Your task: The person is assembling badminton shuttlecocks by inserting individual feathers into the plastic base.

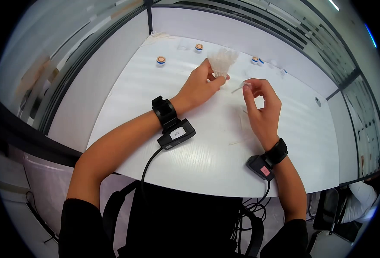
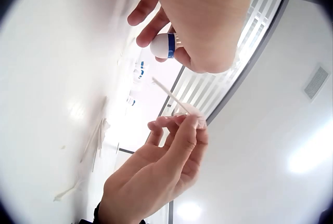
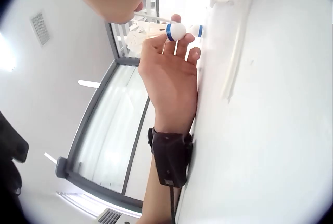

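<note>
My left hand [image 1: 200,86] holds a shuttlecock with white feathers [image 1: 222,62] fanning upward and away. Its rounded white head [image 2: 160,45] with a blue band pokes out between the fingers in the left wrist view. To the right, my right hand [image 1: 263,105] pinches a single feather [image 2: 174,96] between thumb and fingertips. The feather's thin bare shaft points toward the shuttlecock, while its vane is partly hidden by the fingers. Both hands are above the white table [image 1: 185,165], a short distance apart.
Small blue-banded shuttlecock heads with tan tops [image 1: 161,61] stand toward the back, one more [image 1: 199,47] beside them and another [image 1: 255,60] farther right. Loose feathers [image 2: 99,135] lie near my right hand. Thin pale shafts [image 1: 157,38] are heaped at the back left corner. Low partitions [image 1: 237,28] border the table.
</note>
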The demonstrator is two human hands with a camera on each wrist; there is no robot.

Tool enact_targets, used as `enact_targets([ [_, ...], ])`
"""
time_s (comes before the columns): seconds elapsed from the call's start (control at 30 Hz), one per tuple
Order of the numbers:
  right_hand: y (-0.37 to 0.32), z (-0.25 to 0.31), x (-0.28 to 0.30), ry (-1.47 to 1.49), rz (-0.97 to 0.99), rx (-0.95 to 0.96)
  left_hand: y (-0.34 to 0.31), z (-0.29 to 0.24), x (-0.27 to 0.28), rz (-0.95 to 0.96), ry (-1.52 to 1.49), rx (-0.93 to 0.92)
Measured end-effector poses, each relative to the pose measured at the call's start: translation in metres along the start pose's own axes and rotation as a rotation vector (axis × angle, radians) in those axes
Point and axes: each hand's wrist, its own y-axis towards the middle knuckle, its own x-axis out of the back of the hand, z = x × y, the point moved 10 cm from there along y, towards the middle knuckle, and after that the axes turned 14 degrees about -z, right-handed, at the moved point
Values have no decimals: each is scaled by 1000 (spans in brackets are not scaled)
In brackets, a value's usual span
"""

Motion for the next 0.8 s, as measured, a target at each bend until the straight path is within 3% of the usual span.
enact_targets([
  [0.27,2,6,12,53,-109,45,-2,-4,-5,55,-119,38],
  [0.8,4,26,20,6,-130,152,-7,-3,-13,146,-82,53],
])
